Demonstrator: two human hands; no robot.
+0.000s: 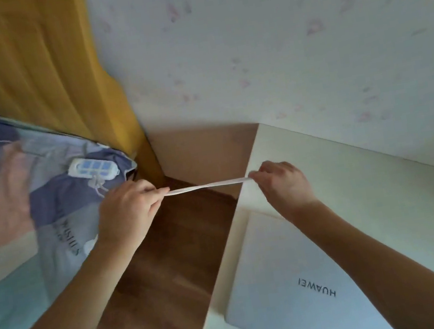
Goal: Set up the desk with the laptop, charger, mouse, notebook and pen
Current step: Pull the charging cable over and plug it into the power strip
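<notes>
A white charger cable [208,185] is stretched taut between my two hands, above the gap between bed and desk. My left hand [129,209] pinches its left end. Its right end is pinched by my right hand [284,182], over the desk's left corner. A closed silver laptop [295,288] with a brand name on its lid lies on the cream desk [369,182], partly under my right forearm. A white power strip [92,168] with blue sockets lies on the bed, its cord trailing toward my left hand. Mouse, notebook and pen are out of view.
A bed with a blue patterned cover [18,210] fills the left. A mustard curtain [32,65] hangs behind it. The pale floral wall [276,41] backs the desk. Brown wooden floor [168,257] runs between bed and desk.
</notes>
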